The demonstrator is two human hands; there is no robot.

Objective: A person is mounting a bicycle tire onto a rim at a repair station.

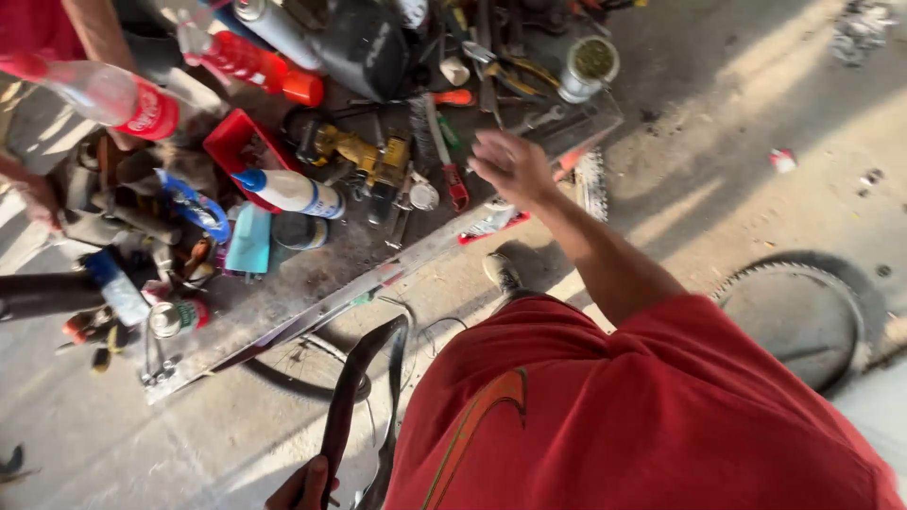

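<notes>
A: Right hand (513,167) out over the cluttered table (283,293), fingers loosely spread, grip open, nothing in it.

B: Nearest things?

A: Red-handled tool (455,186) just beside the fingertips, toward the left of view. Red-and-white flat piece (493,225) at the table edge, just below the wrist. Contact with either: cannot tell.

B: Left hand?

A: Left hand (302,486) low at the bottom edge of view, grip closed round a black rubber strip (351,397), looks like an inner tube. Strip rising from the hand in a long narrow loop, top end near the table's front edge. Well apart from the right hand.

B: Rest of the table?

A: Yellow power tool (359,151) mid-table, white spray bottle with blue cap (288,191) lying on its side, red tray (236,142) behind it, open tin (588,66) at the far end. Bicycle wheel (312,364) on the floor under the table edge. Toothed disc (798,316) on the floor to the right.

B: Anyone else?

A: Another person's arm (94,33), top left corner, red sleeve.
</notes>
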